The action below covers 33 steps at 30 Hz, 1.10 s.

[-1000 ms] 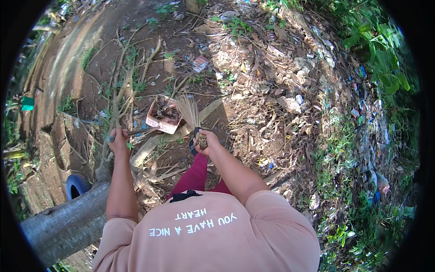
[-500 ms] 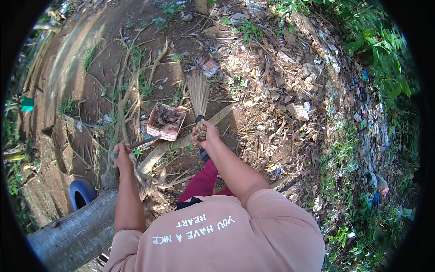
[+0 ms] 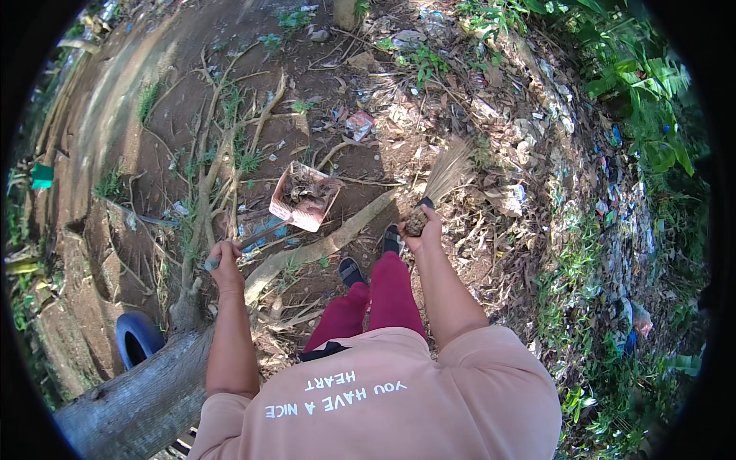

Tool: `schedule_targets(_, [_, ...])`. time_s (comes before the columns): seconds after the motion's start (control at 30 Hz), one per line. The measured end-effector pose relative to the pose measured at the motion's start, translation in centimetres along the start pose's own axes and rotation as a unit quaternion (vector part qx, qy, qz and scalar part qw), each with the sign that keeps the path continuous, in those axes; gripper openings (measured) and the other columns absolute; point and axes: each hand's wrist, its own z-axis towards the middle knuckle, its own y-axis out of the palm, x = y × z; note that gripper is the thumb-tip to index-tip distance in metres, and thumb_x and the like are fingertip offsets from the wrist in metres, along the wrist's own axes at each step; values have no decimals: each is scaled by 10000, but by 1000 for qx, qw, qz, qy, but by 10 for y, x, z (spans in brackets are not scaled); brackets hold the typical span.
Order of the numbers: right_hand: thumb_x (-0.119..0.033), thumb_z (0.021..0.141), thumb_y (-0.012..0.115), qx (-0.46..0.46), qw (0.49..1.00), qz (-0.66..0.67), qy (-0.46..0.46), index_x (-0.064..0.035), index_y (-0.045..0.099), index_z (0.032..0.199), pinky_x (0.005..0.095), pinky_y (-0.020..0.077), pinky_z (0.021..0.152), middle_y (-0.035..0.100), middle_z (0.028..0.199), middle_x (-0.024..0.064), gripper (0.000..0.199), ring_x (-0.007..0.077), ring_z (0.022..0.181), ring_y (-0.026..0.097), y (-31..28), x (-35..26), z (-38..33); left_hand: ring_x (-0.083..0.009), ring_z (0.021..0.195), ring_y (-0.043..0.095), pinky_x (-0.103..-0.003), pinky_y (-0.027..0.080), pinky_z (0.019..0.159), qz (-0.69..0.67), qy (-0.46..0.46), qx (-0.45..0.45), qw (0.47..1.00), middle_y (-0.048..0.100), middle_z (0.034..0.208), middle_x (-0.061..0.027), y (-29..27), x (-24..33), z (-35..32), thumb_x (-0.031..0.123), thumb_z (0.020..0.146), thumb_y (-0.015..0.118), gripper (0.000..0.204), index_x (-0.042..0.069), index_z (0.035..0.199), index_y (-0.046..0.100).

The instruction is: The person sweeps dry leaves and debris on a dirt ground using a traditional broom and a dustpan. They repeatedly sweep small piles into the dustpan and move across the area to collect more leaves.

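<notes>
There are two hands, one broom, one handled dustpan, two shod feet, one blue tyre and one shirt.

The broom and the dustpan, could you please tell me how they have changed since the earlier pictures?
The broom has swung right, away from the dustpan, in the right hand. A second shoe now shows. Nothing was let go: the left hand still holds the dustpan's handle, and debris still lies in the dustpan.
</notes>
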Motion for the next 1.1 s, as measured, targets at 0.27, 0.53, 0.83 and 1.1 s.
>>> schedule_targets(0.27, [-300,740,552,-140,933,-105,314,-55,488,875,314,421,460,536,718,45,287,188,617,547,119,81,36,-109,597,477,-237,390,605,35,5,-5,999,550,644,-60,44,-4,12,106,809,510,196,19,633,512])
schedule_targets(0.53, [-286,794,523,-69,931,-147,326,-31,463,824,341,445,438,552,639,120,264,226,533,546,194,91,192,-130,622,482,-262,396,619,12,-15,56,998,556,671,-77,98,-3,15,94,801,497,227,7,591,499])
schedule_targets(0.83, [-325,852,476,-21,993,-77,86,-72,479,870,308,440,426,545,646,65,254,200,538,553,151,-2,102,-99,600,456,-234,358,575,55,-29,36,997,556,666,-60,142,22,33,138,810,497,218,9,638,529])
schedule_targets(1.1, [-269,790,552,-41,963,-24,265,-48,456,875,289,436,431,532,681,97,256,207,554,548,151,-50,157,-88,583,453,-232,361,567,41,13,-16,999,549,652,-39,204,26,57,133,814,498,190,9,687,567])
